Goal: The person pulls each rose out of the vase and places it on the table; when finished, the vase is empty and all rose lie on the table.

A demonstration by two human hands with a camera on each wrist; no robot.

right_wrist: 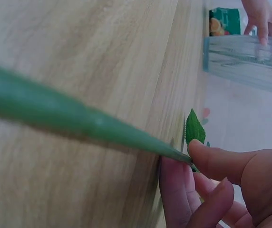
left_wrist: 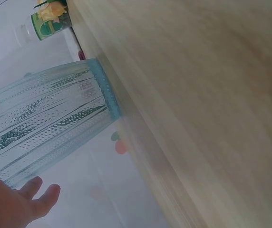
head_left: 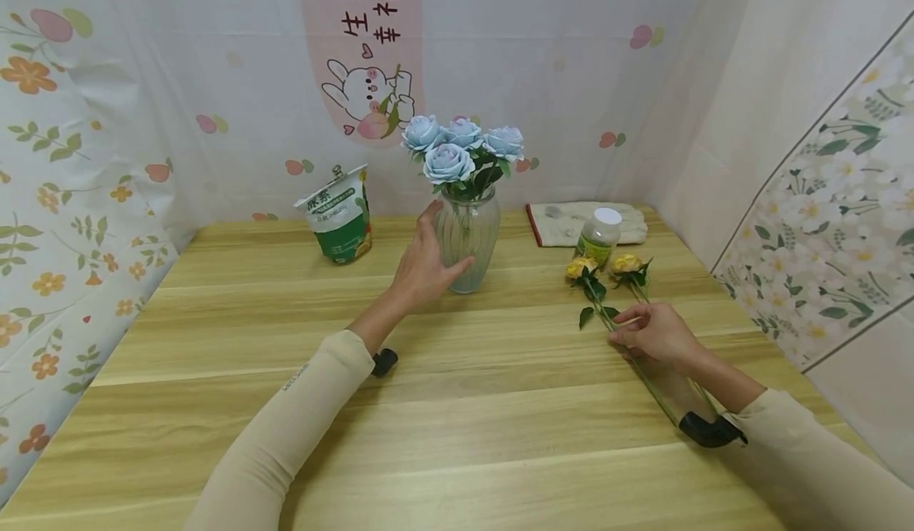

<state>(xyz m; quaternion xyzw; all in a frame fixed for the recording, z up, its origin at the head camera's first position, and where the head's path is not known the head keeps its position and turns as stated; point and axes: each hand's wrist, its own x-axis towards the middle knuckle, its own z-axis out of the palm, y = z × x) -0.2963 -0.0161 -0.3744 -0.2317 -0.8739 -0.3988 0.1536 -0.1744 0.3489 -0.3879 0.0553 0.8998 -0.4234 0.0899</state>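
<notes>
A clear ribbed glass vase (head_left: 477, 237) stands upright towards the back of the table, with several pale blue roses (head_left: 448, 163) in it. My left hand (head_left: 423, 267) is at the vase's left side, thumb and fingers spread around the glass; in the left wrist view the fingers look mostly straight. At the right, my right hand (head_left: 660, 334) pinches the stem (right_wrist: 79, 116) of a yellow rose (head_left: 581, 267) between thumb and fingers, low over the table. A second yellow rose (head_left: 627, 264) lies beside it, its stem partly hidden by the hand.
Behind the yellow roses stands a white-capped jar (head_left: 601, 229), near a folded pale cloth (head_left: 560, 225) with a red edge. A green and white pouch (head_left: 343, 225) stands at the back left, clipped at its top. Printed curtains (head_left: 236, 78) border the wooden table (head_left: 464, 404).
</notes>
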